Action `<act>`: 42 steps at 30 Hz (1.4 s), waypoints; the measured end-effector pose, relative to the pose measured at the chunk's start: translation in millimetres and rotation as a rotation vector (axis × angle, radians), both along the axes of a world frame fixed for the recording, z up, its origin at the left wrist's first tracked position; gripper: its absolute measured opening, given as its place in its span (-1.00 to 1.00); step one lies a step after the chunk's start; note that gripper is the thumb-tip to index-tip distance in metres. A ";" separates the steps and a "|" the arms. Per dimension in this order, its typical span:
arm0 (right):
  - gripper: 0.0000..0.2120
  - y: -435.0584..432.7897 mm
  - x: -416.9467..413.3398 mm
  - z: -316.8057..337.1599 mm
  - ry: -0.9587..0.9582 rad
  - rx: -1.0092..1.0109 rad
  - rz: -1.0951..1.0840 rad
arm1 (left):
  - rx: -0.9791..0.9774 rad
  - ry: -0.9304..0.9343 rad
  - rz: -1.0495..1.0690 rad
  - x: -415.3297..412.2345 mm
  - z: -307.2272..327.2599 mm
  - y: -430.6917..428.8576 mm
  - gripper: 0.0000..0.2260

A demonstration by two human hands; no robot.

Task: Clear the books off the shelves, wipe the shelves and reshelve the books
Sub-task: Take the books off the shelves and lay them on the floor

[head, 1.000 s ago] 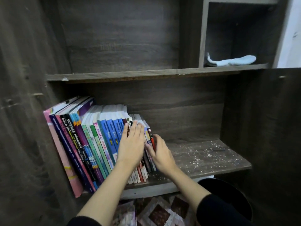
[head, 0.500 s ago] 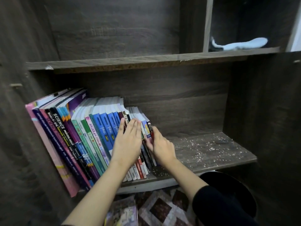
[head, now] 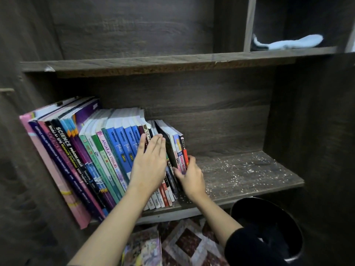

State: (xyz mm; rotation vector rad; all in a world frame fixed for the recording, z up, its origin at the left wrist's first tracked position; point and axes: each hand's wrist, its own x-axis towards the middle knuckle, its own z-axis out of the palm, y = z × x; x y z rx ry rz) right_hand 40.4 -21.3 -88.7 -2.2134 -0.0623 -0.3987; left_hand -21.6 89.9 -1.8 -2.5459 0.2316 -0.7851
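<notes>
Your books (head: 107,160) stand on the lower shelf (head: 249,175) at about 8 o'clock of the view, with the whole row tilted so the tops lean toward 10 o'clock, against the cabinet's left wall. Your left hand (head: 148,166) lies flat, fingers straight, on the blue and dark spines, while your right hand (head: 190,175) pinches the slim books (head: 179,150) at the row's 3 o'clock end, thumb on the spines and fingers curled round the outer cover. These look like paperbacks, so expect them to be light singly, heavy as a bunch, floppy, and glossy enough to slip out of a loose squeeze. Take a few at a time, low on the spines, pressing both outer covers. The tall ones at 9 o'clock will likely want two hands. With the end gone, the leaning feet may slide toward 3 o'clock, so brace them. The shelf board lies open toward 3 o'clock, dusted with pale specks, and the upper shelf (head: 153,63) at 12 o'clock sits well above the book tops. Mind the black bin (head: 269,217) at 5 o'clock under the front edge. The cloth (head: 292,43) lies in the cubby at 1 o'clock
</notes>
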 end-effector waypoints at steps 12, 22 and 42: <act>-0.45 5.0 12.0 -8.6 -0.053 0.023 -0.010 | -0.097 -0.133 -0.063 13.6 -11.7 5.3 -0.51; -0.60 -3.9 18.4 -14.2 -0.138 -0.109 -0.043 | -0.035 -0.113 0.042 7.2 -8.1 1.5 -0.47; -0.63 -87.1 -80.2 37.8 -0.372 -0.267 -0.237 | -1.701 0.488 -0.189 -24.0 22.0 -107.0 -0.09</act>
